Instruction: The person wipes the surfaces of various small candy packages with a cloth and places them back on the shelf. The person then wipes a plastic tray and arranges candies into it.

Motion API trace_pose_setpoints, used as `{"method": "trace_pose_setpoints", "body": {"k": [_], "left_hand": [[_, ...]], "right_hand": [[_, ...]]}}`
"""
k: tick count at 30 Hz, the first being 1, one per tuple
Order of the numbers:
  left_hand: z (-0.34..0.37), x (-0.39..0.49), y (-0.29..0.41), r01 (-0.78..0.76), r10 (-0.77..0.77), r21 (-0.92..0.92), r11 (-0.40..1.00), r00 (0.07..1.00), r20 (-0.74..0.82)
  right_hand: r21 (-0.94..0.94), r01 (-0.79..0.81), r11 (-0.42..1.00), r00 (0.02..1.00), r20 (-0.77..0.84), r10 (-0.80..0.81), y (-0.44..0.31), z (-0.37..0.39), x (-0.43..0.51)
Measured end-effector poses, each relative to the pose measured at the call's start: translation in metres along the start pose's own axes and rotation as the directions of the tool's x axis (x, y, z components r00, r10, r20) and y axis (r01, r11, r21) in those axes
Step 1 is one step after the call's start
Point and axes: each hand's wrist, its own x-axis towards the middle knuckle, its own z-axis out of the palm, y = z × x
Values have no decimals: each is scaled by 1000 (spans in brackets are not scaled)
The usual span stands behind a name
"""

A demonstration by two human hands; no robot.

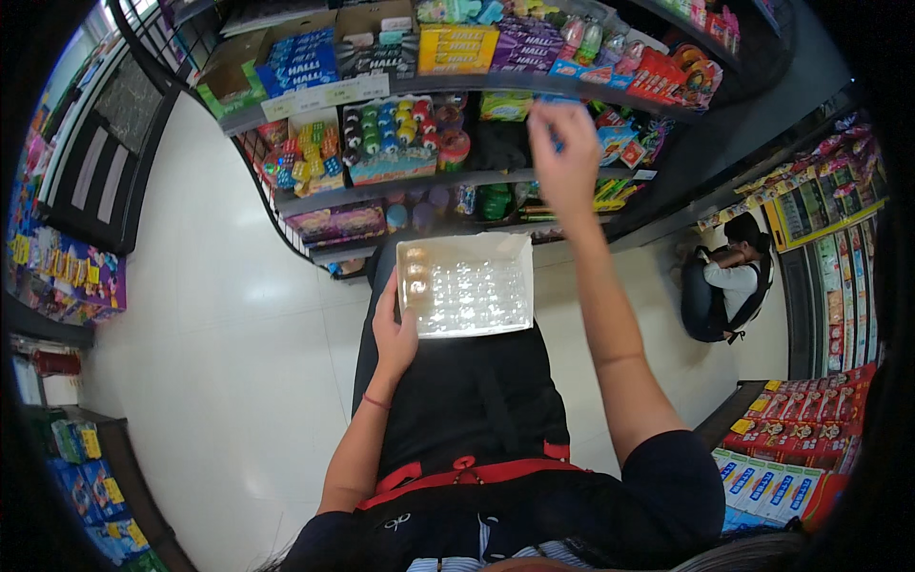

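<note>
My left hand (397,339) grips the left side of a shallow white cardboard box (527,275), held over my lap. Inside the box is a clear plastic tray (468,297) with rows of round hollows. Several brownish round pieces (416,270) sit down its left column; the other hollows look clear. My right hand (570,157) is raised in front of the middle shelf, motion-blurred, its fingers bent. A bit of blue shows between the fingers, and whether they hold it is not clear. Behind that hand stands a green candy box (505,106).
A curved black shelf unit (422,87) spans the front, stocked with Halls candy boxes (457,50). Below are a display box of colored balls (392,164) and dice-shaped toys (311,154). At right a person (729,279) crouches on the tiled floor (236,322). Red packages (793,422) stand lower right.
</note>
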Motion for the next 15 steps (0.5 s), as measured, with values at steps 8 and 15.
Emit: {"method": "trace_pose_setpoints", "body": {"k": [8,15], "left_hand": [[2,4,2,-12,12,47,999,1000,1],[1,4,2,0,0,50,999,1000,11]], "right_hand": [[-340,275,899,947,257,-193,121,68,203],[-387,548,742,796,513,-320,144,119,231]]}}
